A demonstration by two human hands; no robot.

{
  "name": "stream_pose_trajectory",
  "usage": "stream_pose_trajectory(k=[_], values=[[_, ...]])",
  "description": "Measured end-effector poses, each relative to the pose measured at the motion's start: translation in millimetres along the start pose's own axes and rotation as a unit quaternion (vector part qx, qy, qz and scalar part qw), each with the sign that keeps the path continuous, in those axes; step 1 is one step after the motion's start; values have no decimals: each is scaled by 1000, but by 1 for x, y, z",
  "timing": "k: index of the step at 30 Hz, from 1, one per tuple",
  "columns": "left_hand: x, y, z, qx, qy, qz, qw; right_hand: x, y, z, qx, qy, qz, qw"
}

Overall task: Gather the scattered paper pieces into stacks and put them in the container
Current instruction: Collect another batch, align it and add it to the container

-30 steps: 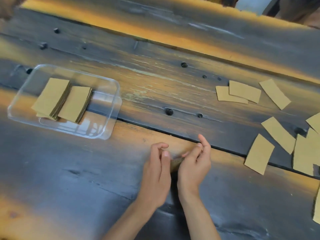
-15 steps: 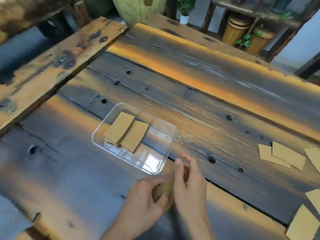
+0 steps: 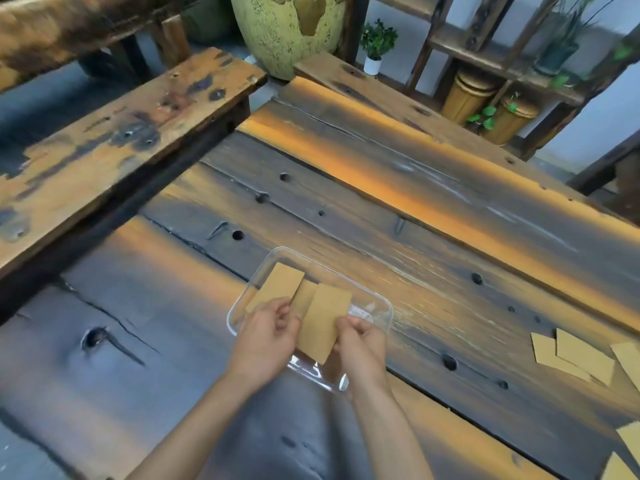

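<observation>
I hold a stack of brown paper pieces (image 3: 323, 323) between both my hands, just above the clear plastic container (image 3: 382, 308). My left hand (image 3: 266, 336) has its fingers curled round the stack's left edge, thumb on top. My right hand (image 3: 363, 341) pinches the stack's right edge, fingers bent over it. The stack is tilted, its long side running from about 7 o'clock to 1 o'clock, and its lower corner hangs over the near part of the container.

Inside the container, two other stacks lie flat: one (image 3: 277, 289) toward 10 o'clock of the held stack, the other (image 3: 306, 296) between the two, mostly covered. Whether the held stack touches them I cannot tell.

The container rests on the dark wooden worktop (image 3: 433, 258), whose planks are streaked with orange and dotted with round holes. It sits at about the middle of the view, its near edge just in front of my wrists.

Well apart, at 3 o'clock from the container, loose paper pieces (image 3: 571, 355) lie on the worktop, two of them overlapping, with more cut off by the right edge. A further few (image 3: 628, 441) show at 4 o'clock, in the lower right corner.

At 12 o'clock, beyond the worktop, stands a large speckled yellow-green pot (image 3: 287, 32), with a small potted plant (image 3: 375, 46) in a white pot beside it.
</observation>
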State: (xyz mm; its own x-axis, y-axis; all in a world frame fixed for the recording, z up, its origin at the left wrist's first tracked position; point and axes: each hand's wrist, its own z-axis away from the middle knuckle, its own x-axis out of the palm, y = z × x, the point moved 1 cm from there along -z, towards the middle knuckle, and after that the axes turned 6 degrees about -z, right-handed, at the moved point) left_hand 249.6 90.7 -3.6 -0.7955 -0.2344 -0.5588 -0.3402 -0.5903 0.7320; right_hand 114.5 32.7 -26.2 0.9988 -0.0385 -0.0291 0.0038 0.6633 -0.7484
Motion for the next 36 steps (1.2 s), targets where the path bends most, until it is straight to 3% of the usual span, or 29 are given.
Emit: stream_pose_trajectory(k=[4,12,16,22,26,30,36], values=[[-11,-11,-18,4,-41,7,999,25,8,-26,-3,72,81,994],[-18,-31,-30,21,-54,40,998,53,27,-44,-41,93,181,978],[-17,-35,-32,25,-56,58,996,55,33,-44,-62,128,198,970],[-15,-26,-35,49,-57,51,996,50,27,-39,-52,111,173,977],[-9,-1,-41,99,-42,15,994,26,10,-29,-124,82,167,975],[9,32,-49,223,-9,-115,968,-16,-15,-19,-205,45,159,965],[74,82,-52,326,-83,-227,914,-134,-32,-15,-221,140,169,950]])
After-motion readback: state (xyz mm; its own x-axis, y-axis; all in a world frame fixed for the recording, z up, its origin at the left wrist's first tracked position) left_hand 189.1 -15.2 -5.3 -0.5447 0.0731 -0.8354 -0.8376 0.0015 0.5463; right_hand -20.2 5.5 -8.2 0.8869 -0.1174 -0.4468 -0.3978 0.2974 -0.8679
